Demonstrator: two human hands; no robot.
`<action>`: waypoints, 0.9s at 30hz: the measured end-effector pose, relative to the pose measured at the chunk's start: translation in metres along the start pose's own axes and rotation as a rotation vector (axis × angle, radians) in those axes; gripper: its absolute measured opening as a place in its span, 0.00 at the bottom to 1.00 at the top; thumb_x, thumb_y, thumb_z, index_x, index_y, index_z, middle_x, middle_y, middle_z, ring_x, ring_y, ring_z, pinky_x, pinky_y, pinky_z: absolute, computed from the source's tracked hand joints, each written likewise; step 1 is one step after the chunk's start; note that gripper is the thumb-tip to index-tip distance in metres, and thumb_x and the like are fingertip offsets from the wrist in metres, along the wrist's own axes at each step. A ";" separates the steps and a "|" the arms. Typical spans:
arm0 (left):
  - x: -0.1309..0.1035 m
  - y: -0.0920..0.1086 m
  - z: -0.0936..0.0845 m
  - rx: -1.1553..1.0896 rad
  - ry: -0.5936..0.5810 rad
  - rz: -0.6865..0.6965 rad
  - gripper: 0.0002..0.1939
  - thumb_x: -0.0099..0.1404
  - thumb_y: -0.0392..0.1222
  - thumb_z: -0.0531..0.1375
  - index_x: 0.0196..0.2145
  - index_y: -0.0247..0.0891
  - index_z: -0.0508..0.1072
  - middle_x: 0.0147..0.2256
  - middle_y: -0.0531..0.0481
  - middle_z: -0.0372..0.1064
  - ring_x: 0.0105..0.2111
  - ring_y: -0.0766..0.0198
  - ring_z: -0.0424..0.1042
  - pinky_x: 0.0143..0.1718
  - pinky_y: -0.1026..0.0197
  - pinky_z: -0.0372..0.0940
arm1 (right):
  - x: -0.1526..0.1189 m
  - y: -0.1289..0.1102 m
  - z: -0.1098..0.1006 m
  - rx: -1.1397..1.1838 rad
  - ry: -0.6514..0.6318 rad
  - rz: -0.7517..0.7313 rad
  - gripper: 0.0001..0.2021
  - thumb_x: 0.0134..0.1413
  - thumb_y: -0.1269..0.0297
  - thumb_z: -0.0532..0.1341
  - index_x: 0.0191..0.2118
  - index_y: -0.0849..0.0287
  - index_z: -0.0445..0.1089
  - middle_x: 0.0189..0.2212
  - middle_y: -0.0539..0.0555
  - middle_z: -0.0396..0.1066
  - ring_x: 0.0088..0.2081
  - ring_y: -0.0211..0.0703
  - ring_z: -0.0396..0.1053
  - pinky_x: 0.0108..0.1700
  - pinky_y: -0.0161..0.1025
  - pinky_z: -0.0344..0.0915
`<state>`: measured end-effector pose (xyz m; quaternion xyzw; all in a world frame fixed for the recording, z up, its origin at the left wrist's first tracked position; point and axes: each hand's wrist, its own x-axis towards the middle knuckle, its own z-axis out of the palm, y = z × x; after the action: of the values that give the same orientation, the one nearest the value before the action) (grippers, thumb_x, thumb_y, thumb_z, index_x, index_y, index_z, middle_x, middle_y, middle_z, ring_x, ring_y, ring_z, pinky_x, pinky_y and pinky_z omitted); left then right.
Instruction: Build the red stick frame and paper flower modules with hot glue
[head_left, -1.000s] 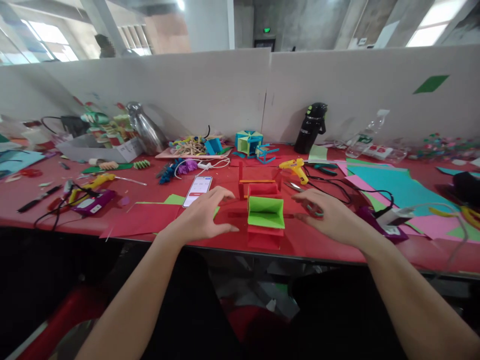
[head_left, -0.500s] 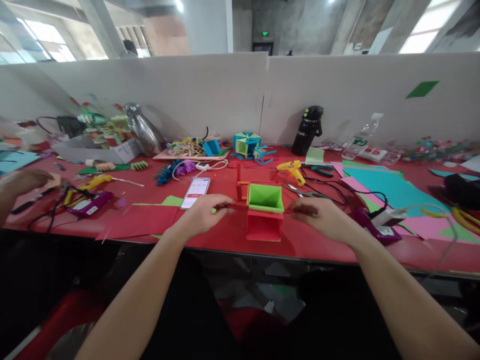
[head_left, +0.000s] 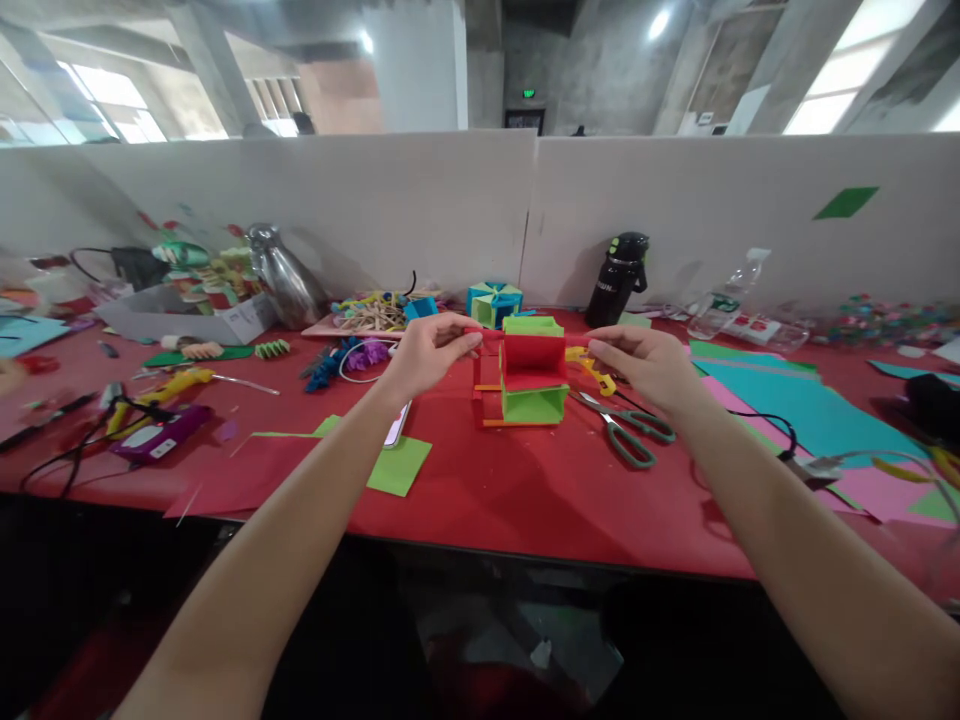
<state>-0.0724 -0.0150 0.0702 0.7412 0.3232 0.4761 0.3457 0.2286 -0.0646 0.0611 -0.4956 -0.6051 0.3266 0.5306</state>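
A red and green paper wheel-like piece (head_left: 533, 372) is between my two hands, above the red table. My left hand (head_left: 437, 350) pinches a thin red stick that sticks out of its left side. On the right, my right hand (head_left: 634, 360) has its fingertips pinched at the other end of the stick. A red and orange stick frame (head_left: 489, 408) stands just left of and under the paper piece, partly hidden by it. Scissors with green handles (head_left: 628, 430) lie to the right, and a yellow glue gun (head_left: 592, 370) is partly behind my right hand.
A phone (head_left: 397, 425) and a green paper square (head_left: 401, 467) lie near my left forearm. Farther back are a blue and green paper model (head_left: 494, 302), a black bottle (head_left: 617, 280) and a steel flask (head_left: 285, 275). Coloured sheets (head_left: 802, 395) spread at the right.
Both hands have moved up and away from me with the paper piece, which has turned and now is at the stick frame. The view has shifted, and the scissors show more fully.
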 end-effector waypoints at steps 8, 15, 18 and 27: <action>-0.009 -0.026 -0.006 0.076 -0.015 -0.056 0.13 0.62 0.47 0.64 0.41 0.35 0.77 0.31 0.47 0.75 0.32 0.64 0.75 0.37 0.61 0.70 | 0.001 0.016 0.016 -0.017 -0.052 0.063 0.20 0.47 0.49 0.69 0.41 0.57 0.77 0.34 0.54 0.78 0.34 0.42 0.73 0.37 0.38 0.70; -0.015 -0.026 -0.007 0.108 -0.031 -0.049 0.14 0.63 0.48 0.63 0.41 0.35 0.77 0.33 0.46 0.75 0.32 0.64 0.74 0.39 0.59 0.70 | -0.005 0.012 0.019 -0.018 -0.084 0.096 0.20 0.48 0.49 0.69 0.41 0.58 0.77 0.36 0.55 0.78 0.35 0.42 0.73 0.38 0.39 0.70; -0.016 -0.024 -0.007 0.107 -0.031 -0.049 0.14 0.63 0.48 0.63 0.41 0.35 0.77 0.34 0.46 0.75 0.33 0.63 0.74 0.40 0.58 0.70 | -0.006 0.010 0.018 -0.034 -0.061 0.084 0.20 0.47 0.47 0.69 0.40 0.58 0.77 0.36 0.56 0.77 0.36 0.44 0.73 0.38 0.40 0.71; -0.027 -0.021 -0.006 0.133 -0.019 -0.059 0.14 0.64 0.48 0.62 0.41 0.35 0.76 0.38 0.44 0.75 0.37 0.61 0.75 0.43 0.58 0.69 | -0.018 0.004 0.020 0.055 -0.091 -0.001 0.16 0.49 0.51 0.69 0.40 0.56 0.74 0.34 0.53 0.75 0.35 0.41 0.72 0.39 0.39 0.71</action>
<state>-0.0901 -0.0238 0.0416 0.7571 0.3725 0.4359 0.3129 0.2093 -0.0776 0.0469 -0.4650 -0.6199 0.3649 0.5160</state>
